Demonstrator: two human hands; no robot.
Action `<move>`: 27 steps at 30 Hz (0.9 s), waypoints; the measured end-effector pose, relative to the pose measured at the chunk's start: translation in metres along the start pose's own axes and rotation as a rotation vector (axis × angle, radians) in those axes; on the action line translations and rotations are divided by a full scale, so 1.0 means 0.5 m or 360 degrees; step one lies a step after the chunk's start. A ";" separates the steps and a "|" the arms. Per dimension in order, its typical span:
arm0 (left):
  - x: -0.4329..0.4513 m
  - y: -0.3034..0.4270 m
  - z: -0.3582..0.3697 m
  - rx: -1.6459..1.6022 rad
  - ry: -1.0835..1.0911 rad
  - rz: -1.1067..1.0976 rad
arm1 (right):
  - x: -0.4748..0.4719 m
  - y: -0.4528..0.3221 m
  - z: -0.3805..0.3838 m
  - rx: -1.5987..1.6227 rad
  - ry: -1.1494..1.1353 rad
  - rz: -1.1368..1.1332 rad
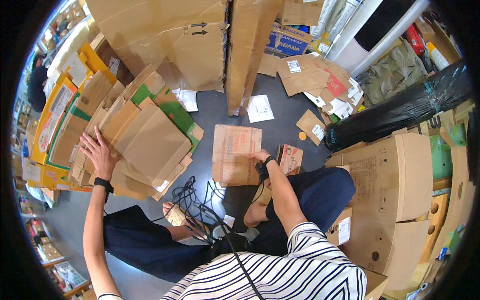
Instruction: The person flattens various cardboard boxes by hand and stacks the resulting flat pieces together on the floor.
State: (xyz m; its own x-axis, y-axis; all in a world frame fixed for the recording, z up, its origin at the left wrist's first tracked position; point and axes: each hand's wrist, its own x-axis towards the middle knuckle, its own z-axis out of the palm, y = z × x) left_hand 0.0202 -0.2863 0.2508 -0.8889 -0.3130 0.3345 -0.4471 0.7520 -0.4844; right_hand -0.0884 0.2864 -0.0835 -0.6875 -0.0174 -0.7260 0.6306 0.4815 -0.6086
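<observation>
My left hand (98,155) lies with fingers spread on a leaning stack of flattened cardboard boxes (153,144), to the left of my legs. At the middle, my right hand (261,155) has its fingers curled at the right edge of a flattened cardboard box (234,165) with red printing, which stands or lies in front of my feet. A small red-and-white printed carton (291,159) is just right of that hand, partly behind my wrist. Both wrists wear black bands.
Black cables (193,210) tangle between my feet. Large cardboard sheets (168,45) stand ahead. A black wrapped roll (397,105) and upright flattened boxes (378,202) are at the right. Flattened cartons (300,77) and a white paper (260,108) lie on the floor. A person is at far left.
</observation>
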 end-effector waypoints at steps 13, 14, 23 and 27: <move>0.001 0.023 0.006 0.0002 0.0133 -0.0011 | 0.254 -0.328 -0.657 -0.0022 0.1016 -0.0280; 0.003 0.024 0.007 -0.0134 0.0124 0.0000 | 0.265 -0.325 -0.729 0.0352 0.1212 -0.0424; 0.025 0.052 0.048 0.0113 0.0222 -0.0030 | 0.401 -0.200 -0.796 0.1499 0.1301 -0.0274; 0.035 0.061 0.065 0.0119 0.0181 -0.0081 | 0.454 -0.177 -0.723 0.1807 0.1111 -0.0267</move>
State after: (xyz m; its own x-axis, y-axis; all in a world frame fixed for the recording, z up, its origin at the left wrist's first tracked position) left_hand -0.0122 -0.2877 0.2155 -0.8496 -0.2788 0.4476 -0.5014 0.6901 -0.5219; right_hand -0.4305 0.5565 -0.0789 -0.6094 0.6070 -0.5100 0.2350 -0.4761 -0.8474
